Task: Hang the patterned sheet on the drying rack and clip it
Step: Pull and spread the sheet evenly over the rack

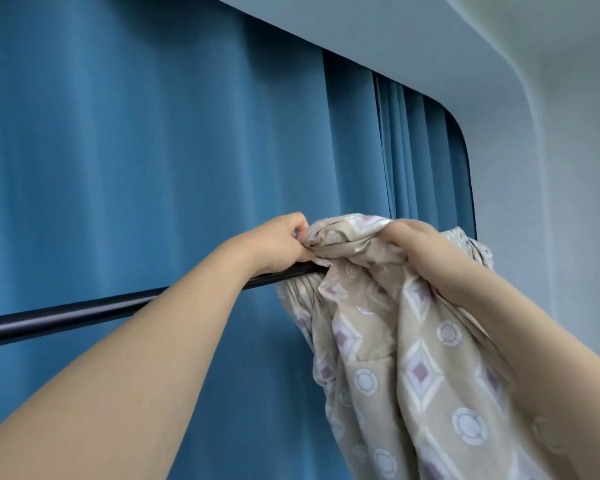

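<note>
The patterned sheet (388, 341), beige with white diamonds and circles, is bunched over the dark bar of the drying rack (84, 315) and hangs down on the right. My left hand (278, 242) pinches a fold of the sheet's top edge just above the bar. My right hand (420, 251) grips the bunched cloth on top, a little to the right. The bar's right part is hidden under the cloth. No clip is in view.
A blue curtain (153, 150) hangs close behind the bar across the whole left and middle. A pale wall (575, 237) and a rounded ceiling recess stand at the right and top.
</note>
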Demonstrator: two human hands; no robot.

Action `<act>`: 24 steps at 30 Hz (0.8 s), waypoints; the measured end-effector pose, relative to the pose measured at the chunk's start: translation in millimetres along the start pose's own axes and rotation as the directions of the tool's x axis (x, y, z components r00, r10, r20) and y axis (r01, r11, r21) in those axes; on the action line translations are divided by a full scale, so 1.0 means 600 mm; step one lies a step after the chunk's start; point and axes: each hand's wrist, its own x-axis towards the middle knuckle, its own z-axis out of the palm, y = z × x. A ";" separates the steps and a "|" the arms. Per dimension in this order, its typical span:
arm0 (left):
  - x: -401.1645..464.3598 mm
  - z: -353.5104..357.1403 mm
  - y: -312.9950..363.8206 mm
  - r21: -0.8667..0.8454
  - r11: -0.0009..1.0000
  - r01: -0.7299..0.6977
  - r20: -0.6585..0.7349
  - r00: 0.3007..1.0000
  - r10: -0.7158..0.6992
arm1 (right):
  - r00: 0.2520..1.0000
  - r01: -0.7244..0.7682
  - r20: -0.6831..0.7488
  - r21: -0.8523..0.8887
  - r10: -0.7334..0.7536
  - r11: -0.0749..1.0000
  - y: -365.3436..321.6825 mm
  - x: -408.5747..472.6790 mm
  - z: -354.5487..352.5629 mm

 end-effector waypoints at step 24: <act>-0.016 -0.014 0.003 0.058 0.987 0.150 -0.042 0.988 -0.147 | 0.847 -0.347 0.512 0.334 0.140 0.876 0.003 -0.016 -0.057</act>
